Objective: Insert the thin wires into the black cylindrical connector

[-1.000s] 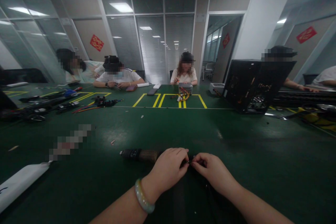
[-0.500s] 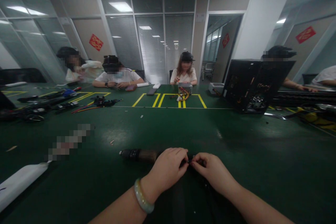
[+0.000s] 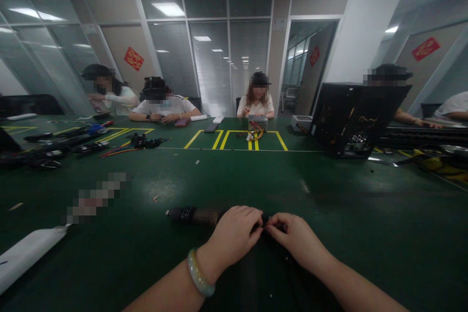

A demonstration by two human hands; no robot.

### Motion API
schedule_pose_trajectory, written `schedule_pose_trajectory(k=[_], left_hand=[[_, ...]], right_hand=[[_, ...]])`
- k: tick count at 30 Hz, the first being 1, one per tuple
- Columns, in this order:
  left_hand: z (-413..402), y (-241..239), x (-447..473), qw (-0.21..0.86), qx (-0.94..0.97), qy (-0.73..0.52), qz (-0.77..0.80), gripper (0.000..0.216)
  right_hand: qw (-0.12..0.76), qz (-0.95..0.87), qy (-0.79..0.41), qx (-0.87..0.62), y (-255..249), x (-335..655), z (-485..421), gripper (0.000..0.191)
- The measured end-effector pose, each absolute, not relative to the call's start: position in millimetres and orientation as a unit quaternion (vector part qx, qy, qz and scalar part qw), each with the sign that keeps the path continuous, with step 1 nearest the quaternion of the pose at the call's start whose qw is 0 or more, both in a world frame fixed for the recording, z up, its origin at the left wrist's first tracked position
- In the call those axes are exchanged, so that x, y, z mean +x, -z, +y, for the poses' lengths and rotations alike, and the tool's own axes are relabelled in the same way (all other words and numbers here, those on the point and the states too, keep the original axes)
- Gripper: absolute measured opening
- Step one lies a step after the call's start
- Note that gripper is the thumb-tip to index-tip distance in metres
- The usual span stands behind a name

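A dark electric drill [image 3: 204, 216] lies on the green table [image 3: 146, 263], its black chuck and metal tip pointing left. My left hand [image 3: 236, 234], with a pale green bangle [image 3: 200, 273] on the wrist, rests over the drill's rear part and has its fingers closed around it. Close beside it, my right hand [image 3: 294, 236] is pinched at thumb and fingertips. The fingertips of both hands nearly meet at a small dark spot. What the right hand pinches there is too small and shaded to make out. Both palms hide much of the drill.
At front left lies a long white packet [image 3: 32, 253] with a blurred end. Cables [image 3: 142, 141] and black parts spread across the back left. A black computer case [image 3: 356, 119] stands at right, with a power supply [image 3: 258, 122] mid-back. Several people sit around the table.
My hands have barely moved and keep the same hold. Across the table at far left, a co-worker's head and arms have shifted.
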State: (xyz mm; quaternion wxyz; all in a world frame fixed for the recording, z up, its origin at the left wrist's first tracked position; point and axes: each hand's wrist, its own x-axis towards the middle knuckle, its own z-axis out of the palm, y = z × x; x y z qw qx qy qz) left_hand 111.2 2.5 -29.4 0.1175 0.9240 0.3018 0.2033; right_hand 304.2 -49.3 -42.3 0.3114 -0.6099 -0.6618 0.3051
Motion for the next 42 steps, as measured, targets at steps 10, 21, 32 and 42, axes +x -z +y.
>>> schedule_pose_trajectory(k=[10,21,32,42], left_hand=[[3.7,33.9,111.9,0.114,0.924,-0.212,0.297,0.011],[3.7,34.9,111.1,0.119,0.923,-0.213,0.297,0.01],[3.5,33.4,111.9,0.114,0.922,-0.209,0.305,0.019],[2.0,31.4,111.7,0.104,0.929,-0.2,0.294,0.016]], right_hand=[[0.315,-0.662,-0.301,-0.609,43.1,303.6,-49.4,0.01],[0.309,-0.66,-0.296,-0.617,40.6,302.2,-49.4,0.01],[0.31,-0.658,-0.287,-0.623,40.3,301.8,-51.3,0.011],[0.312,-0.659,-0.298,-0.616,43.0,303.1,-49.4,0.01]])
